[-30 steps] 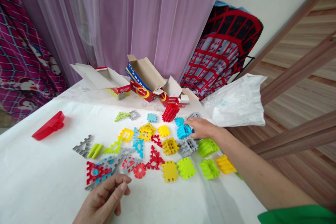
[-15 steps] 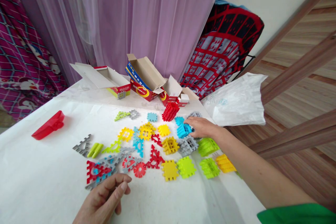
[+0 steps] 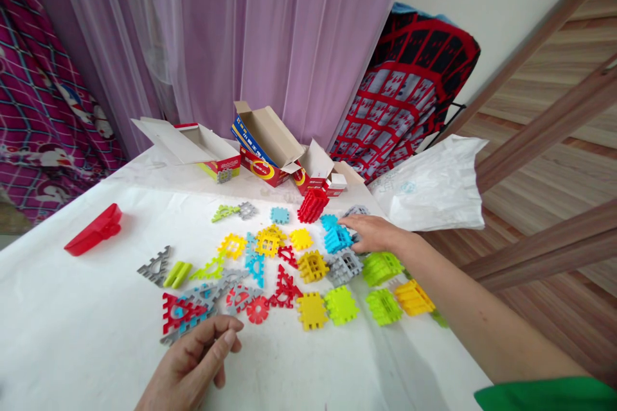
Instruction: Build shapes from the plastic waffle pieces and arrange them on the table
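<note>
My right hand (image 3: 370,232) reaches to the back right of the table, its fingers closed around the right side of a stack of blue square toy building pieces (image 3: 338,239). Part of that stack is hidden by the fingers. Close to it are a grey stack (image 3: 345,267), a yellow stack (image 3: 312,266) and a red stack (image 3: 313,205). At the front, my left hand (image 3: 195,359) rests with loosely bent fingers, slightly apart and holding nothing. Just beyond it lie red triangular pieces (image 3: 179,314) on grey and blue ones, and a red round piece (image 3: 257,309).
Opened cardboard boxes (image 3: 267,141) stand along the back edge. A white plastic bag (image 3: 429,189) hangs over the right corner. A red plastic tray-like piece (image 3: 94,231) lies at left. Green stacks (image 3: 384,306) and a yellow-orange stack (image 3: 414,297) sit beneath the right forearm.
The view has shifted very slightly. Both hands and the pieces stay almost where they were.
</note>
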Motion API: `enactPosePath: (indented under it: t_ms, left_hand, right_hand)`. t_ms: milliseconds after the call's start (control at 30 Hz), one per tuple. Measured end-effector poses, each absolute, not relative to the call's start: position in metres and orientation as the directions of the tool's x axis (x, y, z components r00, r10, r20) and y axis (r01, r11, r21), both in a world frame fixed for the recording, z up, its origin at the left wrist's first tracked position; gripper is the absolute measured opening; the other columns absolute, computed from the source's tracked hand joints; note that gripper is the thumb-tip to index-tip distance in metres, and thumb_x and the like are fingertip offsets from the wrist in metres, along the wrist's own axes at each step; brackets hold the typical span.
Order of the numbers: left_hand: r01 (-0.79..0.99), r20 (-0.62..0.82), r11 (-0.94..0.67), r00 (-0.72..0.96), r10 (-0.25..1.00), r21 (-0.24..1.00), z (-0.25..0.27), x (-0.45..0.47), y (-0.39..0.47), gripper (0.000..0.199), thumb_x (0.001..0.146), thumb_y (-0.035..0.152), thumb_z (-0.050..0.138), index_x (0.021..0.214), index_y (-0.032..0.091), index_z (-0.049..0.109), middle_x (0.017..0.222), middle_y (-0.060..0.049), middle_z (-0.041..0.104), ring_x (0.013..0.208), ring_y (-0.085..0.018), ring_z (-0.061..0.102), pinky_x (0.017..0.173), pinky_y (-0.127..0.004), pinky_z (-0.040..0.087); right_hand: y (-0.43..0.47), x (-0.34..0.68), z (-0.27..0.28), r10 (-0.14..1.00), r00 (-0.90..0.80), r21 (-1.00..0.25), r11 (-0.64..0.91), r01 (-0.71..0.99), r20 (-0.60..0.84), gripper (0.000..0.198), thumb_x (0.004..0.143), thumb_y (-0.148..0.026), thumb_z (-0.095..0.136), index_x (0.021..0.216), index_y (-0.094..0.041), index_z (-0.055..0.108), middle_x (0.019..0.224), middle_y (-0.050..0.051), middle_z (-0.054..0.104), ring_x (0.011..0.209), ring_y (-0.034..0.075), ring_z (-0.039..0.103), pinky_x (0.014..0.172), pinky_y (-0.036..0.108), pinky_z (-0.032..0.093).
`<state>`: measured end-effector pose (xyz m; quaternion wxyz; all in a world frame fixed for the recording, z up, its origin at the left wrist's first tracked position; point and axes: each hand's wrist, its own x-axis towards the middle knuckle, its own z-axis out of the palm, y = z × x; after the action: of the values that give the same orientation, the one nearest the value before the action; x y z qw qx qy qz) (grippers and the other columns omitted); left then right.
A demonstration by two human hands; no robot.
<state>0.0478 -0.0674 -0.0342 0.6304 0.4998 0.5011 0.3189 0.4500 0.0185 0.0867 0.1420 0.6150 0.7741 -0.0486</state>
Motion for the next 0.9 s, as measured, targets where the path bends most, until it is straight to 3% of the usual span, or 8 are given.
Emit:
enactPosePath:
  t_ms: [200, 400, 567, 900]
  left_hand:
    - [0.067, -0.338, 0.333, 0.272, 0.901, 0.941, -0.012, 0.052, -0.062, 0.067, 0.057, 0.082, 0.065, 0.085, 0.02, 0.067, 0.07, 0.001, 0.063, 0.041, -0.008, 0.047, 0.03, -0.018, 0.029]
    - [-0.019, -0.272, 0.28, 0.186, 0.944, 0.96, -0.009, 0.049, -0.054, 0.06, 0.062, 0.076, 0.065, 0.08, 0.019, 0.063, 0.069, 0.001, 0.062, 0.04, -0.006, 0.045, 0.03, -0.017, 0.029]
    - [-0.062, -0.235, 0.247, 0.165, 0.958, 0.967, -0.001, 0.047, -0.05, 0.059, 0.061, 0.075, 0.067, 0.076, 0.018, 0.063, 0.067, 0.002, 0.062, 0.039, -0.004, 0.042, 0.031, -0.016, 0.027]
    - [-0.141, -0.204, 0.221, 0.12, 0.971, 0.965, 0.005, 0.048, -0.045, 0.056, 0.059, 0.068, 0.07, 0.08, 0.017, 0.065, 0.065, 0.003, 0.061, 0.04, -0.005, 0.044, 0.033, -0.016, 0.024]
  right_hand:
    - [0.005, 0.437, 0.112, 0.958, -0.189, 0.157, 0.225, 0.962, -0.217, 0.051, 0.078, -0.019, 0.061, 0.129, -0.02, 0.063, 0.126, 0.013, 0.065, 0.116, 0.028, 0.061, 0.098, 0.036, 0.045]
    - [-0.001, 0.358, 0.113, 0.947, -0.307, 0.109, 0.316, 0.942, -0.089, 0.032, 0.09, -0.023, 0.051, 0.115, -0.023, 0.071, 0.118, 0.009, 0.07, 0.113, 0.025, 0.062, 0.096, 0.034, 0.045]
    - [-0.002, 0.273, 0.08, 0.94, -0.305, 0.038, 0.314, 0.949, -0.155, 0.027, 0.092, -0.032, 0.05, 0.103, -0.027, 0.074, 0.107, 0.006, 0.075, 0.101, 0.024, 0.068, 0.081, 0.03, 0.048]
    - [0.016, 0.208, 0.05, 0.994, -0.03, 0.021, 0.032, 0.999, -0.102, 0.033, 0.09, -0.038, 0.05, 0.106, -0.021, 0.074, 0.113, 0.014, 0.072, 0.105, 0.028, 0.067, 0.083, 0.035, 0.05]
